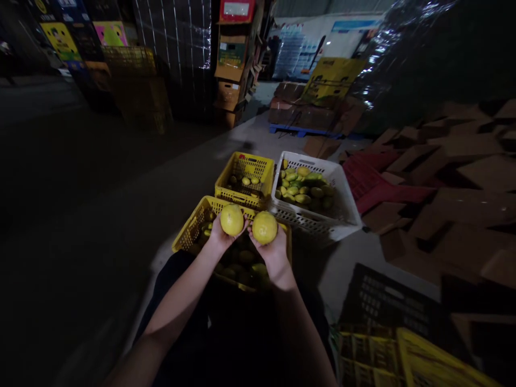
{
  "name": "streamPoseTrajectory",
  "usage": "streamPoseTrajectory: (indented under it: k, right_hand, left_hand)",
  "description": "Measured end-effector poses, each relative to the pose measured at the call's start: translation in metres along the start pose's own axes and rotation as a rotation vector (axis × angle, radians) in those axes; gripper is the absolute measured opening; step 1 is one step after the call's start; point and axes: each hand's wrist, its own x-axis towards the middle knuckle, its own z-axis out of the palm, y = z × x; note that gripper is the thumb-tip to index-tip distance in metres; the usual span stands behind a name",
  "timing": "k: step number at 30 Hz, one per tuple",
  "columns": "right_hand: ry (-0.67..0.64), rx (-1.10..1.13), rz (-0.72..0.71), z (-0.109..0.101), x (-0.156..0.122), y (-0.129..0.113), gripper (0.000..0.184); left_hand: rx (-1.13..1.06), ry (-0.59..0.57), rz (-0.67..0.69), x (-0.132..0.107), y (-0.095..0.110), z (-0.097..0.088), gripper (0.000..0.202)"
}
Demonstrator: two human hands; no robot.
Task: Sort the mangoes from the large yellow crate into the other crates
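Note:
My left hand [218, 236] is closed round a large yellow lemon [231, 220], cupping it from below. Beside it, my right hand [276, 250] holds another lemon [265, 228], its speckled skin facing up. The two fruits are raised side by side with a small gap between them. Under both hands stands a yellow crate [186, 230] with darker yellow-green fruit [245, 257] in shadow; my forearms cover part of it. Most of the fingers are hidden behind the lemons.
A second yellow crate [264, 164] with a few lemons [246, 181] stands beyond. To its right is a white crate [342, 188] of yellow-green fruit [302, 198]. Flattened cardboard [463, 215] and a red crate [365, 180] lie at right. Stacked boxes [230, 59] rise behind.

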Motion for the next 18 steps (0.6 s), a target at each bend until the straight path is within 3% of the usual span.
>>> streamPoseTrajectory:
  k: [9,14,18]
  right_hand:
    - [0.094,-0.051,0.074,-0.015,-0.005,-0.005,0.029]
    - [0.112,-0.096,0.043,-0.025,-0.003,-0.003,0.025]
    - [0.072,-0.224,0.117,-0.041,0.004,0.006,0.03]
  left_hand:
    - [0.119,0.065,-0.091,0.0,-0.006,-0.007,0.039]
    - [0.165,0.069,-0.147,0.004,-0.008,-0.011,0.04]
    - [0.146,0.054,-0.152,0.004,-0.01,-0.012,0.038]
